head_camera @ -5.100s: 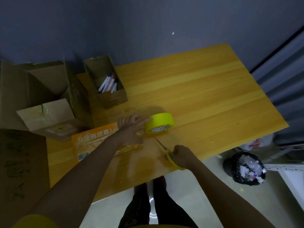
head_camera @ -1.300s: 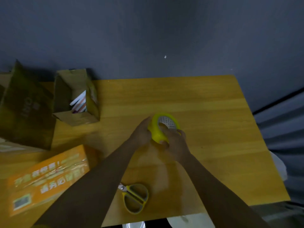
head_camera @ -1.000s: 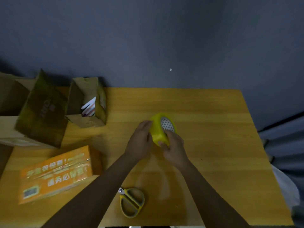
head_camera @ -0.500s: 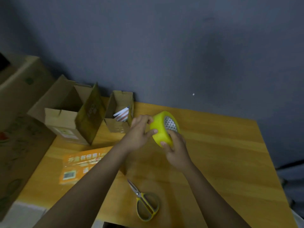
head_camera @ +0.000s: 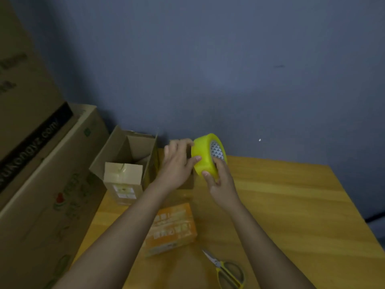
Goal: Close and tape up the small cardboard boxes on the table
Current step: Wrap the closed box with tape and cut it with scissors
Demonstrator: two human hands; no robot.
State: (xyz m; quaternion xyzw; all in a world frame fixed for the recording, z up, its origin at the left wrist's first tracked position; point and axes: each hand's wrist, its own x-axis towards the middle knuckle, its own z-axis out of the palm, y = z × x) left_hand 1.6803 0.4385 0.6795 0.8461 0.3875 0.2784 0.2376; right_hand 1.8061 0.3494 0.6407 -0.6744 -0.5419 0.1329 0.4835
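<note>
Holding a yellow tape roll [head_camera: 205, 156] up off the table [head_camera: 291, 205], above its far left part, on edge, with the core opening facing right and away. Right hand [head_camera: 221, 185] gripping the roll from below, fingers [head_camera: 218, 163] curled up over the near rim. Left hand [head_camera: 177, 162] pinched on the left side of the roll, thumb on the band, apparently picking for the loose tape end; whether an end is lifted, cannot tell.

Behind and left of the left hand, at the far left corner: an open cardboard box [head_camera: 127, 161], flaps up, not yet taped. Another small box [head_camera: 187, 182] mostly hidden behind the left wrist. Nearer the front edge, under the left forearm: an orange printed box [head_camera: 175, 226] lying flat, long axis running roughly along the front edge. Yellow-handled scissors [head_camera: 227, 272] at the front edge, blades pointing toward the orange box, closer to the right arm.

Likely next: tape drawn leftward toward a box, left hand being nearer to all of them.
</note>
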